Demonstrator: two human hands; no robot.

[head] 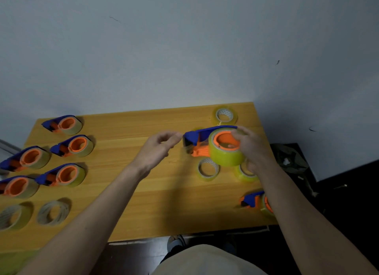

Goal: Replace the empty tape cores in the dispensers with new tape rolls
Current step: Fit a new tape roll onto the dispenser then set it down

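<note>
Dispensers [67,124], blue with orange hubs and loaded with tape, five grouped at the left end of a yellow wooden table [143,192]. Below them, near the front left corner, two empty tape cores [53,212] lying flat. Left hand [159,149] raised mid-table, thumb and forefinger pinched together just at the blue nose of a held dispenser [202,140]; whether tape sits between them, cannot tell. Right hand [253,146] wrapped round that dispenser's yellow tape roll [225,155], fingers reaching into the orange hub, lifted above the right half of the table. New tape rolls [208,170] flat beneath and beside it, another roll [224,115] by the far edge. One more dispenser [254,201] near the right front edge, partly behind the forearm. Behind, a plain grey-white wall [184,49]; to the right, dark floor [348,192].
</note>
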